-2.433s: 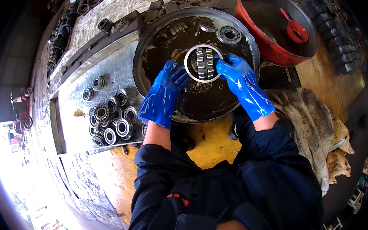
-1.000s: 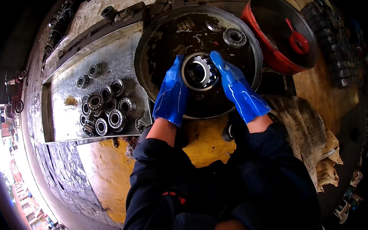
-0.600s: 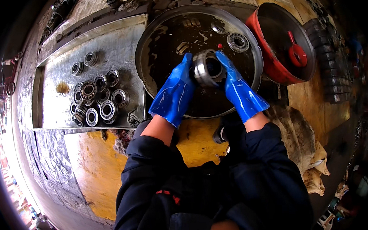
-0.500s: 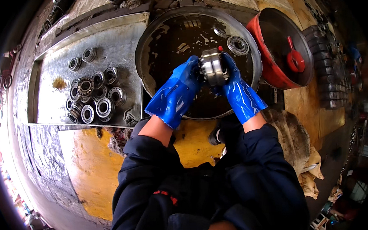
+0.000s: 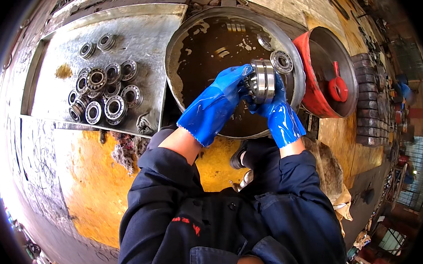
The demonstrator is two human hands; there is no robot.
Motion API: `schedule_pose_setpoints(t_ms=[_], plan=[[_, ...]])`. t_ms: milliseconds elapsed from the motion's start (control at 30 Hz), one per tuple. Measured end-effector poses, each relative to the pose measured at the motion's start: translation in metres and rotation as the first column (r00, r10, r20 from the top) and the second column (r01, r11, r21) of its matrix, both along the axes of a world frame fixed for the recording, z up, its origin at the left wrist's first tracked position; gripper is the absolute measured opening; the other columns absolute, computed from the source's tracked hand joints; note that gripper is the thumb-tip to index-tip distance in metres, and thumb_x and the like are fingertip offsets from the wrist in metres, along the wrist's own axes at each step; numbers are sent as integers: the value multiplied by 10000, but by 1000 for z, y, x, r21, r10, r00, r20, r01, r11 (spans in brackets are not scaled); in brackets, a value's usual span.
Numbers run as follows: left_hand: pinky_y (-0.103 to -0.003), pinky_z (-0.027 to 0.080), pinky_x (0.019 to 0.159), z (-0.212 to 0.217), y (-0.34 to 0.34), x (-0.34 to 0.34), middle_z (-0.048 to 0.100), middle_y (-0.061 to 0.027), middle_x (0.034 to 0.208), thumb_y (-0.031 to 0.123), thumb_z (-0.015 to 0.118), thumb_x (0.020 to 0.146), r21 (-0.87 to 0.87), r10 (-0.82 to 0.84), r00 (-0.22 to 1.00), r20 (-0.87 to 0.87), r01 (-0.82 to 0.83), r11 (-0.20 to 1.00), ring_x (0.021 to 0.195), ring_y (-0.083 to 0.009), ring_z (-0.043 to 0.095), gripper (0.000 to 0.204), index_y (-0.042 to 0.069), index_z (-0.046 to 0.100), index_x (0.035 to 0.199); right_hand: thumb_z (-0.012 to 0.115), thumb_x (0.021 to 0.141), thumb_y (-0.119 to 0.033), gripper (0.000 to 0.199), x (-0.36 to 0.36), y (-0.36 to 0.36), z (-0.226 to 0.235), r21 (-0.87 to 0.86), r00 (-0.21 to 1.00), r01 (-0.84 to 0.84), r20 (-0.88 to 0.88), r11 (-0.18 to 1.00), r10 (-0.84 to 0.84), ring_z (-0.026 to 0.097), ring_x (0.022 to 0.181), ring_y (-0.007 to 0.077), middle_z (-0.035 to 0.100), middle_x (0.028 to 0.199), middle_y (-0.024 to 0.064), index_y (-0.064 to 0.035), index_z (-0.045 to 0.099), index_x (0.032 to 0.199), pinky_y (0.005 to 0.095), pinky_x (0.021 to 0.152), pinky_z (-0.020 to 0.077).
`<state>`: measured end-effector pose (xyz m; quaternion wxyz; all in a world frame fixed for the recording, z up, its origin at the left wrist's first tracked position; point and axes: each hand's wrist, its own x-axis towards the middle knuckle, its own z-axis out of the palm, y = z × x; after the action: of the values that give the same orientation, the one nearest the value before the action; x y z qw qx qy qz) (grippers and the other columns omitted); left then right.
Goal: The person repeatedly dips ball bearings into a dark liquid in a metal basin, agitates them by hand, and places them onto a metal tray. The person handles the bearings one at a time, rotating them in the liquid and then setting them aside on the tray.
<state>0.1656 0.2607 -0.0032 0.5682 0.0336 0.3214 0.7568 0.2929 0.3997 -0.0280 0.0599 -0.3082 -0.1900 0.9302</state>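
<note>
Both grips, left hand (image 5: 215, 105) and right hand (image 5: 278, 114), clamped on bearing (image 5: 262, 79) above basin (image 5: 178, 47) rim.

Packages: none visible.
Labels: none legible on any item.
Signs: none in frame.
Screens: none in frame.
Right edge of frame: too blurred to tell.

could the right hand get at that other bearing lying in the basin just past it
Probably yes. The loose bearing lies in the basin close beside the right hand, with nothing between them. But both that hand and the left hand grip the big bearing, so one would have to let go first.
</note>
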Motion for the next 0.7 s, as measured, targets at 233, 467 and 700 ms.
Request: schedule_pose_setpoints(t_ms=[233, 467, 700], plan=[[-370, 559, 868, -13, 1, -4, 719, -113, 1092, 271, 690, 958, 38, 21, 996, -91, -18, 999, 945, -211, 696, 354, 22, 668, 1209, 519, 963, -584, 548, -12, -8, -4, 17, 991, 83, 106, 996, -85, 717, 937, 259, 722, 1146, 100, -148, 669, 1260, 455, 767, 618], [-378, 577, 870, 10, 0, 3, 721, -153, 1058, 323, 667, 979, 64, 34, 990, -135, -26, 998, 950, -232, 705, 488, -70, 612, 1263, 619, 909, -597, 560, -13, -3, 11, 189, 972, 122, 174, 974, -155, 705, 980, 267, 727, 1150, 100, -142, 694, 1227, 446, 834, 595], [-368, 568, 922, -10, 2, 6, 707, -165, 1140, 257, 808, 872, 1, 12, 961, -276, -12, 1000, 998, -248, 709, 584, -81, 590, 1294, 565, 970, -560, 568, -7, -9, 23, 578, 872, 57, 368, 814, -322, 667, 1053, 248, 702, 1197, 123, -84, 673, 1260, 411, 912, 540]])
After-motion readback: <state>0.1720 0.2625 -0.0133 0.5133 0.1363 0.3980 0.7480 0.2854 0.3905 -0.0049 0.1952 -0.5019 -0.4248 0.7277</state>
